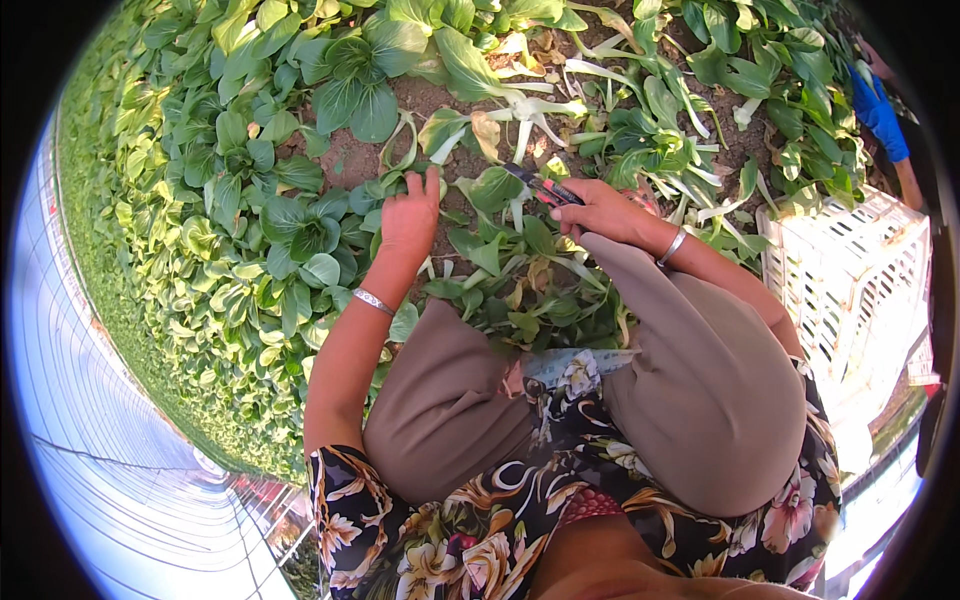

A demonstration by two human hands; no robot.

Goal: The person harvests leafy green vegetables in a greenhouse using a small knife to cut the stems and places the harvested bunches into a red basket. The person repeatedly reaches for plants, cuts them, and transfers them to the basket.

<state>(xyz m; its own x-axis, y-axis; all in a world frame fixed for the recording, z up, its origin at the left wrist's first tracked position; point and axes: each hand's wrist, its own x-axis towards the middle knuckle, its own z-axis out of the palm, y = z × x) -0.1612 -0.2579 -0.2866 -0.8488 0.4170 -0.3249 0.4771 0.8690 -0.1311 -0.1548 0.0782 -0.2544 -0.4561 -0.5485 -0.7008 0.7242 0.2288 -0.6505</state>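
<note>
My left hand (411,214) reaches into the leafy greens, its fingers bent over the leaves of a bok choy plant (391,182). Its fingertips are partly hidden, so a grip on the plant cannot be made out. My right hand (604,212) holds a red and black utility knife (553,191), blade pointing up and left. Just beyond the blade lies a loose bok choy leaf (491,187) on the soil. Trimmed pale stalks (525,109) and cut leaves are scattered ahead of both hands, and more leaves (551,307) lie between my knees.
Rooted bok choy (304,229) grows densely on the left. A white slatted plastic crate (847,255) stands at my right. Beyond it, another person's blue-gloved hand (877,112) shows at the edge. The curved greenhouse cover (142,480) appears at lower left.
</note>
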